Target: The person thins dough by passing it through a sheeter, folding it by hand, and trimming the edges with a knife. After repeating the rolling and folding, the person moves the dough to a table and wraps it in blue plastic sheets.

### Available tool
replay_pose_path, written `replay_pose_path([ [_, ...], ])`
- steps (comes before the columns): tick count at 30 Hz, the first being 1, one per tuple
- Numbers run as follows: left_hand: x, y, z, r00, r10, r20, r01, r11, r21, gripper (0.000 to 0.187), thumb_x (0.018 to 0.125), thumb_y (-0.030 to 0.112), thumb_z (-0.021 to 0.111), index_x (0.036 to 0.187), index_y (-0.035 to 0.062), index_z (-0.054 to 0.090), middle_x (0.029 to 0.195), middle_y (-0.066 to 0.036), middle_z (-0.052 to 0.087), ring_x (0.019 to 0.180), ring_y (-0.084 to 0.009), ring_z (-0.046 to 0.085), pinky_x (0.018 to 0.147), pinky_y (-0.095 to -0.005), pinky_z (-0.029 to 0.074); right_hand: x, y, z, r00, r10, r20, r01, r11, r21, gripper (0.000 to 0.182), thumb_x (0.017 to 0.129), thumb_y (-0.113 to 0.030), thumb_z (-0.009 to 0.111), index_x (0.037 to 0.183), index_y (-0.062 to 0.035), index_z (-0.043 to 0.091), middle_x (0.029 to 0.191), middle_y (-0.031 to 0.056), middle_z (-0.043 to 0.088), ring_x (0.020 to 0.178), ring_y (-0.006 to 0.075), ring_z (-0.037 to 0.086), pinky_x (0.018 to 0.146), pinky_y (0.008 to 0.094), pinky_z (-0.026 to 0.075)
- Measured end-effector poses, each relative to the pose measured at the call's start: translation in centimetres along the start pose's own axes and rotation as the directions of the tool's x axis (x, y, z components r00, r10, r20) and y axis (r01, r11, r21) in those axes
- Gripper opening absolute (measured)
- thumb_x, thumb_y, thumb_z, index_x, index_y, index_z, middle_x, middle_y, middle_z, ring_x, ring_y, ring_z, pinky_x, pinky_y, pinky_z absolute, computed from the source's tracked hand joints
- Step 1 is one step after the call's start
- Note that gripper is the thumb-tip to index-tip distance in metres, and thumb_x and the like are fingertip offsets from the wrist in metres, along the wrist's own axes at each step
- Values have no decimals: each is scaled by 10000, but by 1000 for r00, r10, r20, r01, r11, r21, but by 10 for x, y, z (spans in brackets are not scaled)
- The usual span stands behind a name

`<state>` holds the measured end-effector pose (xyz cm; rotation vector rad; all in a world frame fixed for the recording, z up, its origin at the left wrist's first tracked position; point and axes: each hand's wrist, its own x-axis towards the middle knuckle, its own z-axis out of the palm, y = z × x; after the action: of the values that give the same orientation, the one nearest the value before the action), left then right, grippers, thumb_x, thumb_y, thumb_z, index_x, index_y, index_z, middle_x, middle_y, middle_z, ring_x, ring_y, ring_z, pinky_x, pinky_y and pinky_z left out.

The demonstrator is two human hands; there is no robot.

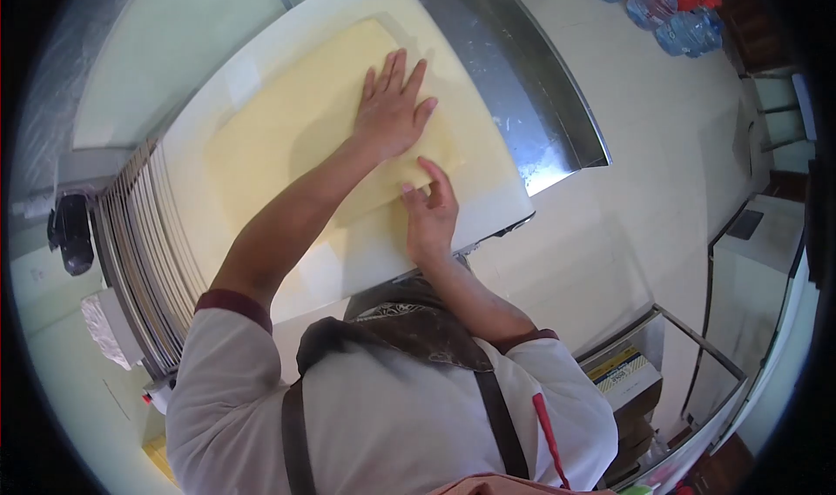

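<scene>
A large pale yellow sheet of dough (287,121) lies flat on the white belt (300,286) of what looks like a dough sheeter. Flat on the dough's right part rests my left hand (390,112), its fingers spread and pointing away from me. Just nearer to me, my right hand (433,216) is at the dough's near right edge. Its thumb and forefinger curl around that edge, while the other fingers are folded and partly hidden. The dough's corner under the fingertips appears slightly raised.
Slatted rollers or guards (152,234) stand at the belt's left end. Beyond the belt's right end is a metal tray (522,86). Large water bottles (653,7) stand on the floor at the far right. A rack with boxes (627,382) is at lower right.
</scene>
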<state>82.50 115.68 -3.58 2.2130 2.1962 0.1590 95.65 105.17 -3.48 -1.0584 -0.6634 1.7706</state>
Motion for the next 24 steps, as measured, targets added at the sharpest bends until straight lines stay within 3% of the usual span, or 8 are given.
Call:
replay_pose_path([
  [6,-18,-31,10,996,22,-84,-34,988,-148,620,979,464,342,1490,126,244,1551,-163,194,1451,-279,138,1171,-472,95,-23,16,21,1000,15,-15,-13,986,167,514,874,46,570,1353,-62,419,994,48,547,908,115,549,820,292,486],
  [9,-66,-82,-3,991,108,-84,-121,979,-161,598,984,459,364,1492,166,249,1553,-121,215,1441,-270,185,1167,-473,127,-34,22,36,992,95,83,-94,995,-27,483,863,57,582,1320,-39,460,920,44,565,862,106,556,752,281,490],
  [10,-88,-109,-5,998,34,-60,-39,995,-95,593,985,450,368,1494,170,247,1553,-121,216,1441,-271,183,1164,-478,133,-35,20,41,984,143,104,-131,985,-113,475,857,63,587,1308,-32,475,913,44,566,847,102,552,733,273,481],
  [14,-215,-191,-29,978,-203,-50,205,978,39,614,982,472,340,1503,169,222,1557,-109,210,1444,-267,173,1159,-490,134,-24,31,42,998,8,60,4,980,-197,436,842,46,609,1261,-31,516,909,59,571,830,104,560,712,276,485],
  [16,-262,-188,-32,950,-309,-39,311,948,61,601,986,452,329,1504,169,216,1558,-111,205,1446,-268,164,1162,-487,117,-31,53,48,995,-87,-42,80,986,-149,408,830,35,630,1223,-39,548,926,66,581,827,107,561,703,272,481],
  [18,-290,-174,-27,917,-395,-46,397,917,32,587,989,431,324,1504,169,219,1558,-112,205,1447,-268,160,1165,-486,103,-46,67,65,998,-55,16,57,973,-222,400,829,39,641,1208,-47,546,893,59,564,810,115,561,700,269,497],
  [21,-300,-165,-30,906,-419,-61,418,908,-20,578,984,408,338,1499,167,237,1561,-105,199,1450,-261,154,1168,-480,88,-55,111,84,991,-31,133,75,935,-348,392,822,21,668,1188,-59,552,855,47,542,758,102,530,683,261,495],
  [24,-298,-162,-30,903,-425,-69,422,905,-46,578,982,408,341,1496,162,245,1565,-98,189,1452,-256,148,1169,-478,85,-73,107,85,987,-7,159,79,890,-449,389,812,-4,692,1172,-66,559,836,34,531,715,90,498,683,267,490],
])
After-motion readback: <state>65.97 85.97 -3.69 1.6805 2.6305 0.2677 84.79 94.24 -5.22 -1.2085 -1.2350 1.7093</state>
